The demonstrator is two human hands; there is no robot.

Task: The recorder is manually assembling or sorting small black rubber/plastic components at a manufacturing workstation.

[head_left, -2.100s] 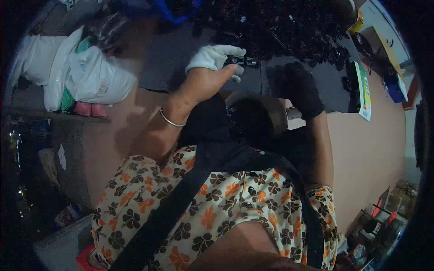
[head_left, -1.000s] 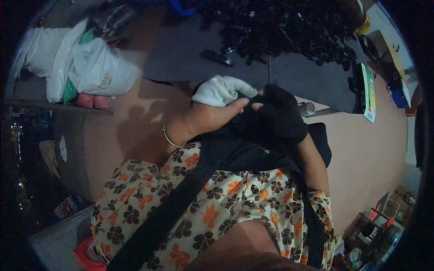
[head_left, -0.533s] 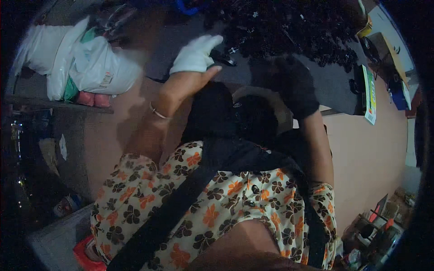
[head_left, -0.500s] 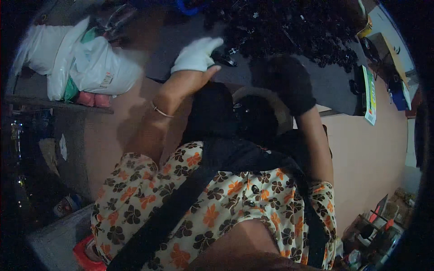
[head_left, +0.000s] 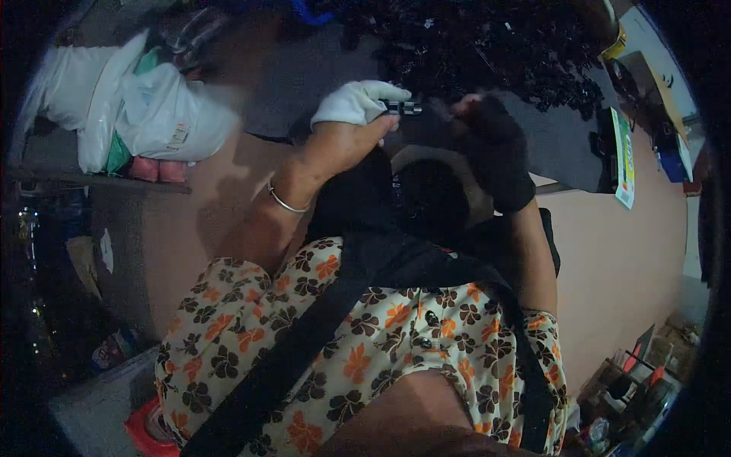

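Observation:
My left hand (head_left: 354,107), in a white glove with the thumb bare, pinches a small black part with shiny silver bands (head_left: 403,108) between thumb and fingers. Its free end points right, toward my other hand. Opposite it, a little apart, is my right hand (head_left: 495,141) in a dark glove, its bare fingertips drawn together. Blur and shadow hide what those fingertips hold, if anything. Both hands are above the near edge of a dark grey work table (head_left: 289,84). Beyond them lies a large heap of small black parts (head_left: 487,49), some with metallic glints.
White plastic bags (head_left: 167,114) rest on a surface at the left. A round black container (head_left: 430,198) sits below my hands, by my lap. At the table's right edge are a green-and-white packet (head_left: 622,160) and an open carton (head_left: 659,91). A blue object (head_left: 312,11) lies at the back.
My left hand has risen slightly and moved right, and the black part is now held up in its fingers. My right hand has turned so its fingertips show, facing the left hand.

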